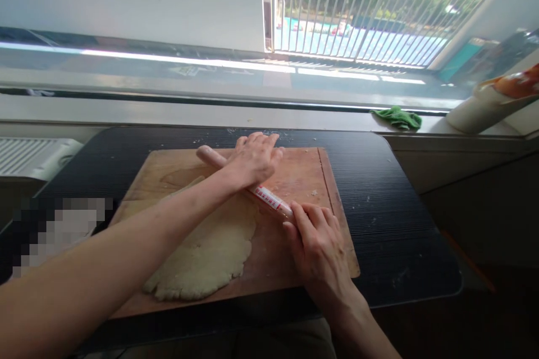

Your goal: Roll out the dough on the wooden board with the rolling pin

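Observation:
A wooden rolling pin [272, 198], with a white and red label around it, lies slantwise over the cutting board [273, 269]. My left hand [255, 158] rests palm down across its upper part, fingers stretched out past the pin. At the pin's near end, my right hand [318, 238] is closed around it, and that end is hidden under the fingers. A flat, pale sheet of dough [206, 252] with ragged edges spreads on the board left of the pin. My left forearm covers part of the dough.
The board lies on a black table [391, 224] dusted with flour specks. Behind it runs a windowsill [168, 112] with a green cloth [398, 118] and a white container [480, 106] at the right. A white radiator [37, 157] stands at the left.

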{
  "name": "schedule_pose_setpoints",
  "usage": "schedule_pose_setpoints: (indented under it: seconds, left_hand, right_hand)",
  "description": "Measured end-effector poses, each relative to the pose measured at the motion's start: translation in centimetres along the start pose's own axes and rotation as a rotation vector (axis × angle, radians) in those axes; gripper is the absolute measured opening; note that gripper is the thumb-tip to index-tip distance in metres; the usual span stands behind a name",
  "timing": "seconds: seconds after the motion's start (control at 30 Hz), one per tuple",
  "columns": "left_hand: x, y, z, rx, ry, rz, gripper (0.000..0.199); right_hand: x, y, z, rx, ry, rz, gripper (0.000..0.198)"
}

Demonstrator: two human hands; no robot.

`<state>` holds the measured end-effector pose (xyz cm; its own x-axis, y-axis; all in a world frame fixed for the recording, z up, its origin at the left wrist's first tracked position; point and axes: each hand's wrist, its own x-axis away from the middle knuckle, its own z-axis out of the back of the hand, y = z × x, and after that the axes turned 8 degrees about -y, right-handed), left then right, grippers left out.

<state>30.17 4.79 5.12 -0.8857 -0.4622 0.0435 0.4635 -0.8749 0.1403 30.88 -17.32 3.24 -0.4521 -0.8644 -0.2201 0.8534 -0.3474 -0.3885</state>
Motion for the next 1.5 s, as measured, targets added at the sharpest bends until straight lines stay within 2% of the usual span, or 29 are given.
schedule_pose_setpoints:
  seconds: [0.07,0.13,0.2,0.27,0.33,0.5,0.57,0.67,0.8,0.87,0.93,1.0,1.13,1.2,1.27,1.4,1.5]
  left_hand:
    - [1.0,-0.4,-0.2,-0.013,0.018,-0.007,0.052]
    - [3.3,-1.5,-0.5,-0.027,0.037,-0.017,0.051]
    - [5.5,-2.5,-0.7,-0.038,0.03,-0.03,0.05]
    - [6.4,-2.9,-0.7,-0.043,0.012,-0.035,0.051]
    - [5.5,-2.6,-0.6,-0.038,-0.006,-0.019,0.053]
    - [-0.2,0.0,-0.3,0.027,0.021,0.038,0.053]
    - [-0.7,0.4,-0.2,0.044,0.045,0.028,0.052]
    - [2.1,-0.9,-0.3,0.044,0.066,0.044,0.052]
    - [8.5,-5.0,-0.8,-0.003,0.063,0.034,0.053]
    - [10.2,-6.9,-1.0,-0.024,0.076,0.053,0.054]
    - [9.7,-8.2,-1.0,-0.042,0.086,0.109,0.054]
    - [7.3,-8.5,-0.7,-0.043,0.072,0.161,0.055]
    - [1.9,-7.5,0.4,0.033,-0.013,0.213,0.059]
    - [1.4,-7.1,0.6,0.049,-0.022,0.225,0.06]
    - [3.0,-7.4,0.4,0.03,-0.004,0.204,0.059]
    - [8.5,-8.6,-0.7,-0.05,0.079,0.098,0.058]
    - [9.2,-8.9,-1.0,-0.053,0.092,0.099,0.058]
  right_hand:
    - [0.5,-0.4,-0.1,0.014,0.011,0.011,0.032]
    - [1.3,-1.0,-0.2,0.017,0.022,0.04,0.034]
    - [2.1,-1.6,-0.3,0.008,0.031,0.077,0.035]
    - [2.3,-1.7,-0.2,-0.012,0.022,0.096,0.035]
    - [2.0,-1.3,0.0,-0.028,-0.001,0.085,0.034]
    - [0.6,0.0,0.4,0.037,-0.004,-0.004,0.031]
    - [0.5,-0.2,0.5,0.057,-0.005,-0.021,0.03]
    - [1.3,-1.4,0.5,0.049,-0.032,0.003,0.032]
    - [2.0,-2.6,0.5,0.044,-0.069,0.073,0.035]
    - [1.5,-2.4,0.5,0.058,-0.077,0.08,0.034]
    - [0.4,-1.9,0.7,0.083,-0.094,0.059,0.032]
    - [-1.2,-1.4,1.0,0.108,-0.102,0.026,0.028]
    - [-3.7,-1.2,1.4,0.148,-0.063,-0.032,0.025]
    - [-3.6,-1.6,1.2,0.153,-0.046,-0.044,0.026]
    - [-2.6,-2.2,0.6,0.134,-0.048,-0.028,0.029]
    - [0.1,-2.8,-0.6,0.082,-0.046,0.048,0.037]
    - [0.3,-2.4,-0.8,0.074,-0.061,0.056,0.038]
